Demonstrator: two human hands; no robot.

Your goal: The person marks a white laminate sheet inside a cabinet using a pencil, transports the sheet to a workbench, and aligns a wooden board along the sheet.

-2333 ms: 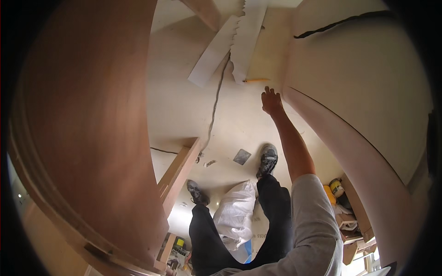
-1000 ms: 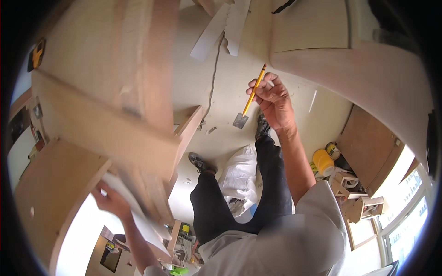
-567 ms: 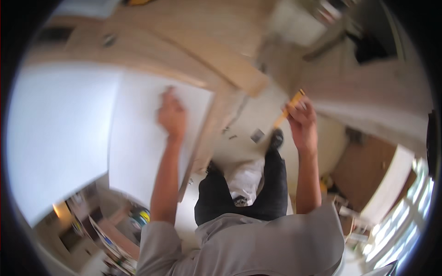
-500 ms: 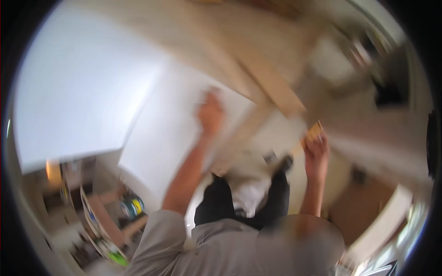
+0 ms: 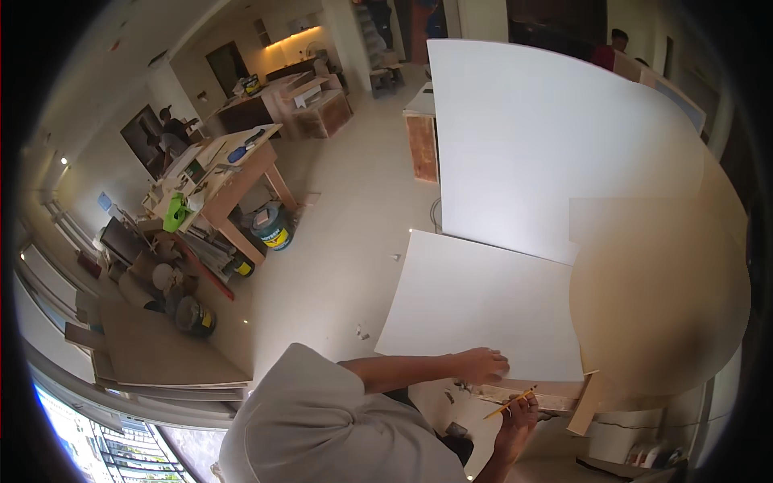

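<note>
My left hand rests on the near edge of a white board, palm down, with its fingers lying on the surface. Just to the right and nearer to me, my right hand is closed around a thin yellow pencil, which slants up to the right. Beyond the board, a larger white panel borders its far edge. Under the near edge of the board a wooden support shows, and a short wood strip juts out at the corner.
A workbench with tools stands at the left, a paint bucket beside it. Brown sheets lie at the lower left. Farther back are a wooden cabinet and a person. A blurred patch hides the right side.
The view has swung round, bringing the workbench and room into sight. My left hand is on the board near its edge; my right hand still holds the yellow thing, now nearer the left.
</note>
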